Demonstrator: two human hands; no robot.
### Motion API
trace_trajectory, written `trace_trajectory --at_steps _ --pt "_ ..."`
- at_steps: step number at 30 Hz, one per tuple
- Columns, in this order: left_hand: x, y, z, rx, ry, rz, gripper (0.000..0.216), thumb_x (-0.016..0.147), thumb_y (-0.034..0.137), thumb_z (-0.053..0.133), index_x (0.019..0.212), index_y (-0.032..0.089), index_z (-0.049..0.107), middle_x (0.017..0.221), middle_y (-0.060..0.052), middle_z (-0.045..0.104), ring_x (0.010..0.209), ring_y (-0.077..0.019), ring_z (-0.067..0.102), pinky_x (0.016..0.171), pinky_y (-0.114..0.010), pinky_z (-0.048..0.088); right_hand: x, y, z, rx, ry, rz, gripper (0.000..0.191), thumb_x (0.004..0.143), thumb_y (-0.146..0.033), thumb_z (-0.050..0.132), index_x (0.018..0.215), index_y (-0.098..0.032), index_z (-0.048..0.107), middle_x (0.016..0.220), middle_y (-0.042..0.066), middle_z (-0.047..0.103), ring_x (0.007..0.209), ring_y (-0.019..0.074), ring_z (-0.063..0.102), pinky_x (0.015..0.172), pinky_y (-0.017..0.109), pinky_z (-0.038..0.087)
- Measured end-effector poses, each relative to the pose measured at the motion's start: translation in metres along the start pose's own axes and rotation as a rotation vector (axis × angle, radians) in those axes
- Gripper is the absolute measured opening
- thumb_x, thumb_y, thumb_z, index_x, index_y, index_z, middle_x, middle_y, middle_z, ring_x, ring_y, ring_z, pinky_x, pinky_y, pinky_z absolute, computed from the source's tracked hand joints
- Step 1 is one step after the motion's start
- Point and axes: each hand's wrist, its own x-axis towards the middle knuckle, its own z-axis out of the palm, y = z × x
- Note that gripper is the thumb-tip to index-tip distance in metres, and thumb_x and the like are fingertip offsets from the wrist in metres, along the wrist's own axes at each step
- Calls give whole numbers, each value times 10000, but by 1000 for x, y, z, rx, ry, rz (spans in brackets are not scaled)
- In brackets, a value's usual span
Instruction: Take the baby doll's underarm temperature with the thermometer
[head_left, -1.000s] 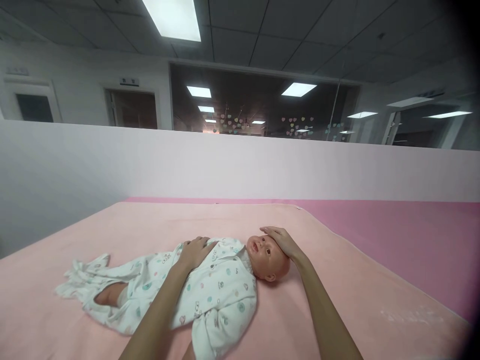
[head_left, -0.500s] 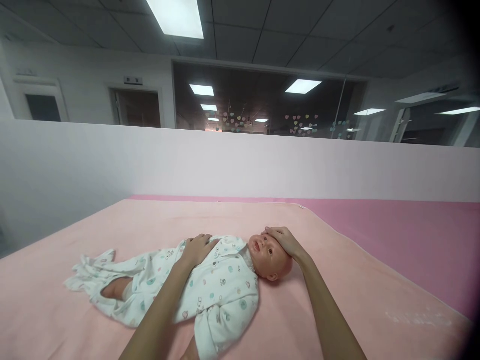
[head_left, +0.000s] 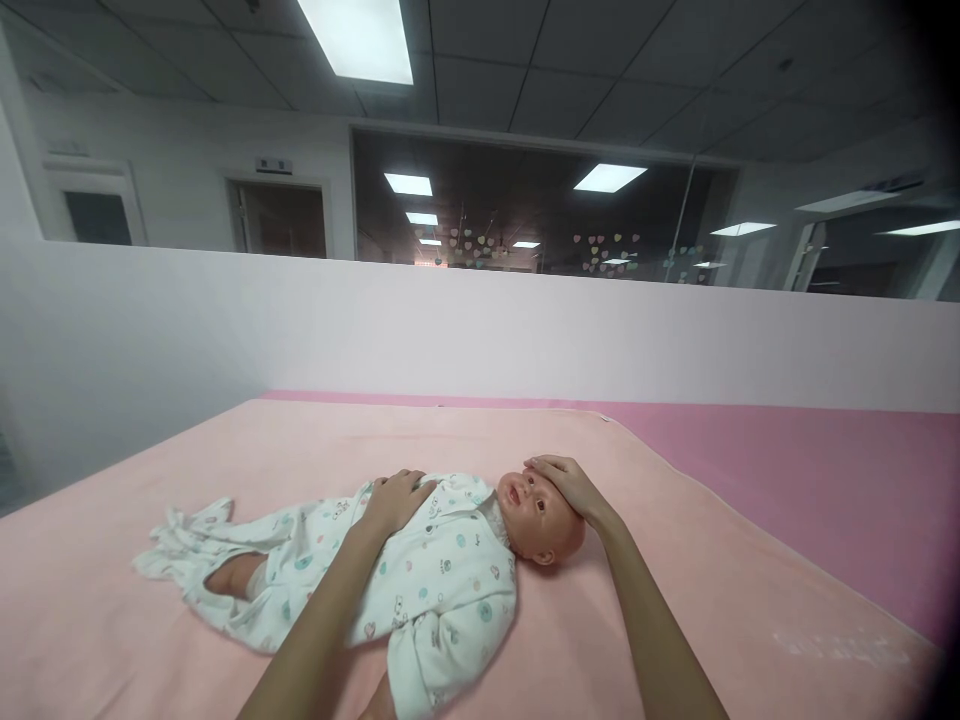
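A baby doll [head_left: 536, 515] lies on its back on a light pink blanket [head_left: 675, 600], head to the right. It wears a white romper with small coloured prints [head_left: 442, 580], loose and open at the legs on the left. My left hand [head_left: 394, 500] lies flat on the doll's chest, fingers stretched out. My right hand [head_left: 562, 482] rests over the top of the doll's head, fingers lightly curved along the forehead. Neither hand grips anything.
The blanket covers a darker pink surface [head_left: 825, 470] that shows at the right and back. A white partition wall [head_left: 480, 330] runs behind it. Beyond it are a dark glass window with heart stickers, doors and ceiling lights.
Both hands stay where they were on the doll. The view has shifted slightly, so the doll sits a little further right in the picture.
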Motion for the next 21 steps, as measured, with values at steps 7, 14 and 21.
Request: trace_trajectory --at_steps 7,14,21 --pt "-1 1 -1 -4 -1 1 541 817 537 220 1111 218 544 1181 -95 551 1089 -272 477 939 -449 271 0 3 -2 -23 -10 22 413 734 -495 522 825 -127 685 884 76 668 895 223 575 789 305 419" --pt "0 0 -1 1 6 3 542 814 537 220 1098 217 553 1169 -91 561 1082 -272 482 931 -435 285 0 5 -2 -3 -6 48 460 728 -518 520 849 -109 692 841 83 679 857 240 601 774 330 438" --pt "1 -1 0 4 15 26 553 814 540 207 1100 216 551 1167 -99 564 1091 -278 478 922 -441 290 -3 -1 -1 17 12 55 465 707 -532 525 814 -114 698 819 77 683 822 227 607 744 314 444"
